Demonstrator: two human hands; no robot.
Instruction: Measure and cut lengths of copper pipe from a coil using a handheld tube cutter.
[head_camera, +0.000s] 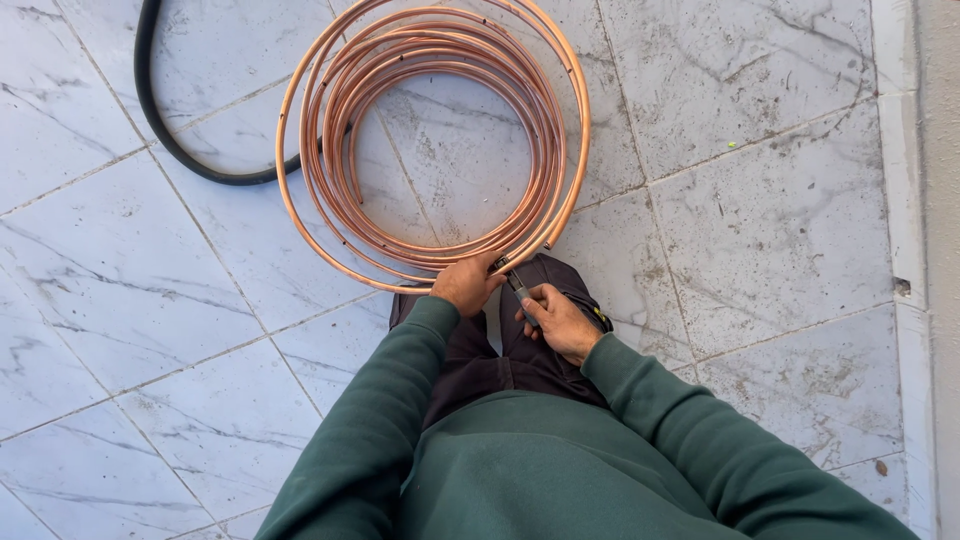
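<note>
A copper coil (440, 140) stands in the upper middle of the frame, its many loops of tube leaning on the marble-tiled floor (780, 230). The left hand (465, 283) closes over the bottom of the coil, its grip wrapped around the bundled loops. The right hand (560, 320), just beside it at centre frame, pinches a small dark tool (520, 288) whose tip meets the tube near the coil's lower edge; what kind of tool it is cannot be told. A black hose (170, 130) curves across the upper left, passing behind the coil.

The tube looks springy yet soft: thin copper likely kinks or flattens if squeezed or bent sharply, and the smooth metal may slip. The coil seems moderately heavy and floppy, so it is best held across several loops together, low down where the left hand sits.
</note>
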